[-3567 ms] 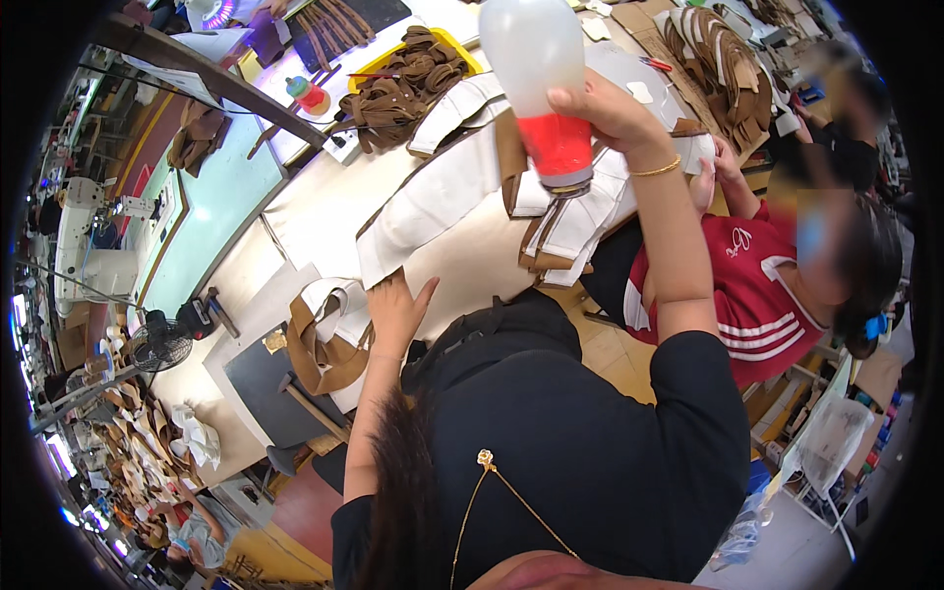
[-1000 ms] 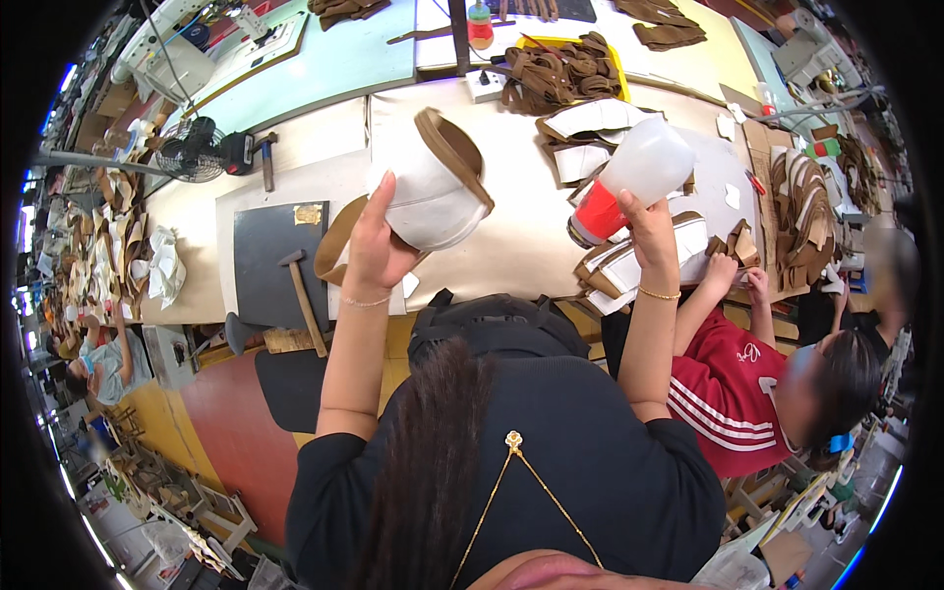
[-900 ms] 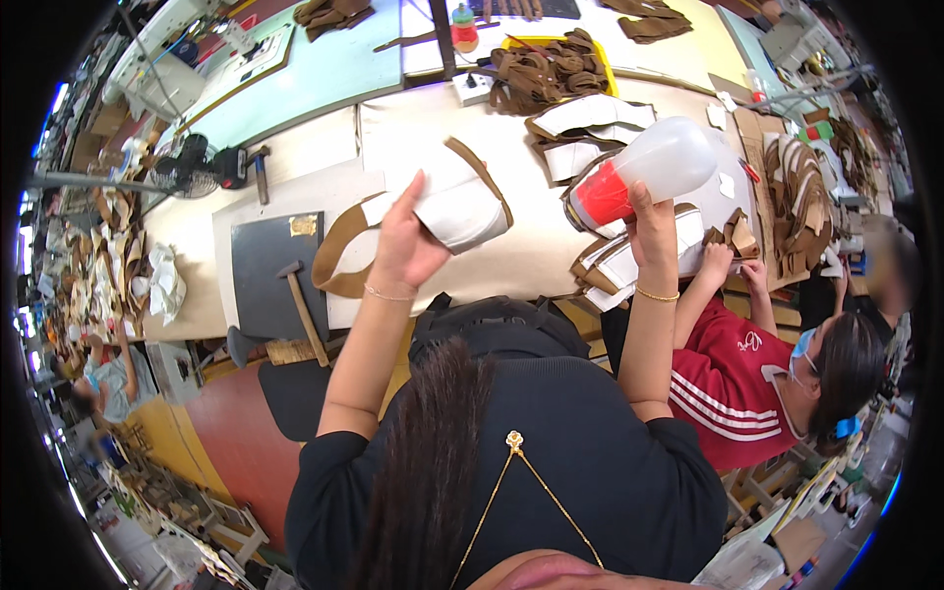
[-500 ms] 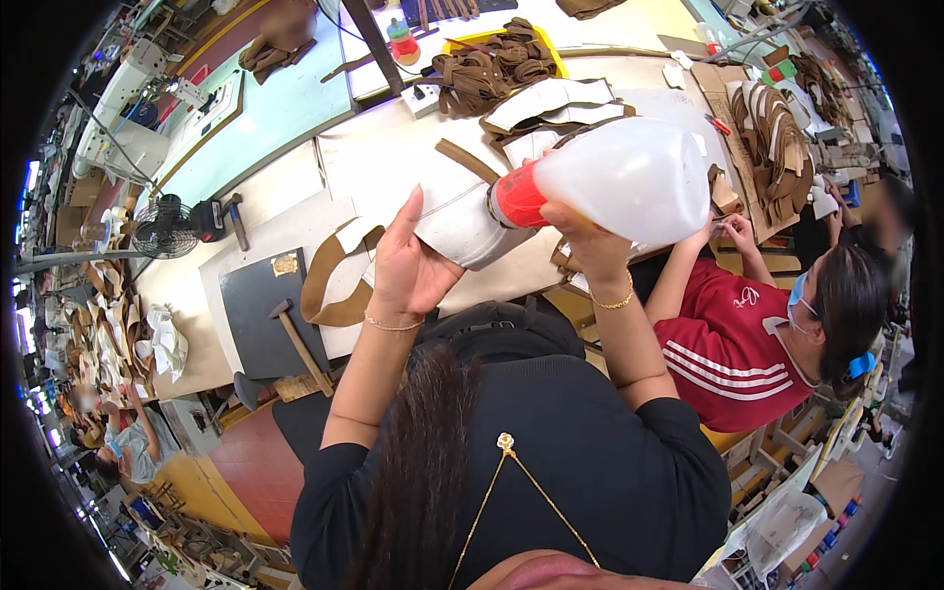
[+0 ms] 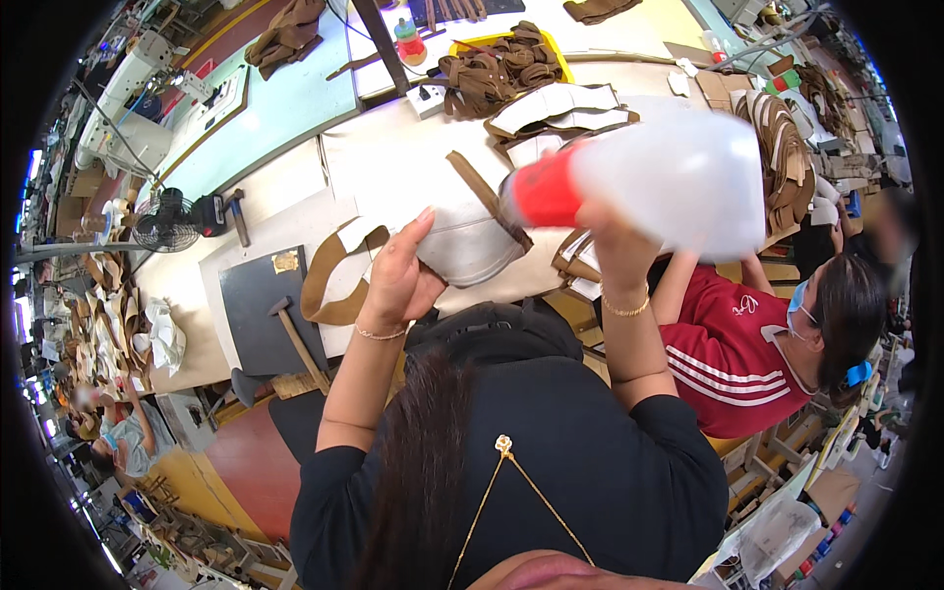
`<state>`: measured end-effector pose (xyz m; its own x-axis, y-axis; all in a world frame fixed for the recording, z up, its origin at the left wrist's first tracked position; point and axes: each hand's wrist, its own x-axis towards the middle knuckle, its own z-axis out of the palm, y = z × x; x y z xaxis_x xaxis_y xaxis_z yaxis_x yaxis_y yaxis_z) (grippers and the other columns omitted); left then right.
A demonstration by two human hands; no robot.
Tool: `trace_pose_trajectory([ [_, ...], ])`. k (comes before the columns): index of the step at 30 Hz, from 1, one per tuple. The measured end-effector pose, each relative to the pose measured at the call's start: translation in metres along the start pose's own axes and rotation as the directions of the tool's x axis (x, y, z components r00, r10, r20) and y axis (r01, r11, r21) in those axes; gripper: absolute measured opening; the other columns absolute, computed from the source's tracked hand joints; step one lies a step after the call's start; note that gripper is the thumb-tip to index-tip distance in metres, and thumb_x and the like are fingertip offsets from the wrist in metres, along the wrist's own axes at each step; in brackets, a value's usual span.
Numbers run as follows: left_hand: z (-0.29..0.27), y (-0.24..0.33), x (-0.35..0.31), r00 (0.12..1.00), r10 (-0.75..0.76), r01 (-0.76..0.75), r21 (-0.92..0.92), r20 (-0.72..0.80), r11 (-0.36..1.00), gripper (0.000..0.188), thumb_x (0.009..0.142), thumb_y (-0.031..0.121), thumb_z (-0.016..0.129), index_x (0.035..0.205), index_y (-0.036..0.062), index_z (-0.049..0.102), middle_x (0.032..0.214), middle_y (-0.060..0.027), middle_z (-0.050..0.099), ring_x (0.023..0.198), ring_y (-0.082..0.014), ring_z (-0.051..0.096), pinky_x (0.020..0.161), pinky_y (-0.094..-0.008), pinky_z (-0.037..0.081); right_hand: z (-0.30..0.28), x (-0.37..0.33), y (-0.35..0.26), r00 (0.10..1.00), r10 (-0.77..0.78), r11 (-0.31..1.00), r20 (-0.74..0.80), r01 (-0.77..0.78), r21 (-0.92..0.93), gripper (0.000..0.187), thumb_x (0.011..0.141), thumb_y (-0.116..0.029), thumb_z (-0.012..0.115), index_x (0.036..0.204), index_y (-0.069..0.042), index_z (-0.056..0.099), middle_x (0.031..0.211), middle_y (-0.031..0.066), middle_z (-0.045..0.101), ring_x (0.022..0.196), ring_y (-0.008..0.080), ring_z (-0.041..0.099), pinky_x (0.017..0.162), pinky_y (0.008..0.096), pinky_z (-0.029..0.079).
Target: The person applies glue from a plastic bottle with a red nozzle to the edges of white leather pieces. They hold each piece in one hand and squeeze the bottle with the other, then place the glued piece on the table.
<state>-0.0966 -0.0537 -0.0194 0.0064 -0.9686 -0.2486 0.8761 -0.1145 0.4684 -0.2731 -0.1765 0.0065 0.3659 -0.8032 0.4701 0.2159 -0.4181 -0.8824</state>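
My left hand grips the left end of a curved white piece with a brown edge strip, thumb up and fingers partly under it. My right hand is wrapped around a translucent white plastic bottle with a red collar. The bottle lies almost level, its dark narrow end at the right edge of the white piece; blur hides whether they touch. Just left of my left hand, a brown-and-white curved strip rests on the table.
A hammer lies across a dark board at the left. Beyond the hands are stacked white-and-brown pieces and a yellow tray of brown parts. A person in a red shirt sits close on my right.
My right hand has moved right with the bottle, which is now blurred. My left hand and the white piece have shifted slightly, the hand a little to the left.
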Motion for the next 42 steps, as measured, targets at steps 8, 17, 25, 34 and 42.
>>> trace_pose_trajectory([
  [8, -0.001, 0.002, -0.005, 0.996, 0.027, -0.001, 0.284, -0.088, 0.959, 0.036, 0.094, 0.021, 0.039, 0.117, -0.0047, 0.049, 0.115, -0.0146, 0.056, 0.108, -0.0240, 0.054, 0.096, -0.0380, 0.039, 0.013, 0.011, -0.006, 0.991, 0.021, 0.977, -0.130, 0.007, 0.211, 0.049, 0.071, -0.013, 0.077, 0.111, 0.001, 0.052, 0.096, 0.0070, 0.060, 0.090, 0.0227, 0.062, 0.078, 0.0300, 0.052],
  [17, 0.027, 0.005, -0.025, 0.969, 0.245, -0.172, 0.667, -0.017, 0.725, 0.045, 0.082, 0.022, 0.062, 0.116, -0.0041, 0.049, 0.109, -0.0121, 0.056, 0.100, -0.0200, 0.052, 0.087, -0.0301, 0.039, 0.009, 0.029, -0.007, 0.973, -0.030, 0.991, -0.228, 0.058, 0.118, 0.044, 0.068, -0.020, 0.080, 0.102, 0.000, 0.060, 0.095, 0.0064, 0.064, 0.081, 0.0152, 0.061, 0.073, 0.0272, 0.050],
  [25, 0.019, 0.003, -0.016, 0.867, 0.417, -0.401, 0.877, 0.271, 0.263, 0.032, 0.085, 0.018, 0.059, 0.107, -0.0050, 0.053, 0.096, -0.0136, 0.060, 0.085, -0.0214, 0.057, 0.076, -0.0318, 0.045, 0.011, 0.007, -0.005, 0.965, -0.131, 0.987, 0.228, 0.149, -0.065, 0.069, 0.064, -0.040, 0.078, 0.108, 0.003, 0.048, 0.103, 0.0153, 0.059, 0.101, 0.0290, 0.059, 0.087, 0.0393, 0.049],
  [34, 0.017, 0.015, -0.029, 0.819, 0.358, -0.489, 0.872, 0.449, 0.025, 0.034, 0.084, 0.014, 0.060, 0.111, -0.0044, 0.053, 0.101, -0.0173, 0.060, 0.094, -0.0307, 0.057, 0.085, -0.0358, 0.043, 0.019, 0.015, -0.008, 0.995, -0.084, 0.973, 0.057, 0.070, 0.219, 0.047, 0.070, -0.027, 0.078, 0.104, 0.000, 0.058, 0.098, 0.0095, 0.063, 0.094, 0.0178, 0.060, 0.084, 0.0328, 0.048],
  [42, 0.014, 0.025, -0.025, 0.765, 0.155, -0.545, 0.757, 0.625, -0.361, 0.034, 0.074, 0.018, 0.064, 0.105, 0.0037, 0.060, 0.107, -0.0151, 0.058, 0.099, -0.0369, 0.054, 0.091, -0.0459, 0.038, 0.022, 0.030, -0.028, 0.984, -0.162, 0.970, 0.078, 0.144, 0.196, 0.040, 0.068, -0.031, 0.077, 0.095, -0.003, 0.066, 0.102, 0.0074, 0.064, 0.090, 0.0196, 0.062, 0.079, 0.0315, 0.051],
])
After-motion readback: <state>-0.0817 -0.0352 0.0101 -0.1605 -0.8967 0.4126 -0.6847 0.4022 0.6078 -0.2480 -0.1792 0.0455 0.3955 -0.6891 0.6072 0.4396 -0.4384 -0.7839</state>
